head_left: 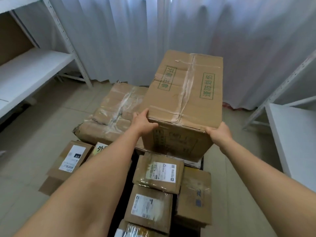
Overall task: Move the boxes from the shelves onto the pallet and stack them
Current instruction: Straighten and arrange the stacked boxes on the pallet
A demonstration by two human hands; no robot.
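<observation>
A tall taped cardboard box [184,93] with green printed characters stands at the far right of the dark pallet [124,185]. My left hand [142,121] grips its near left top corner. My right hand [219,133] grips its near right top corner. A wide, crumpled, low box [112,115] lies beside it on the left. Several small labelled parcels [158,172] lie closer to me on the pallet, and my left forearm hides part of them.
White metal shelves [29,69] stand at the left, with a brown box face at the far left edge. Another white shelf [294,134] is at the right. White curtains [136,35] hang behind the pallet. Tiled floor surrounds it.
</observation>
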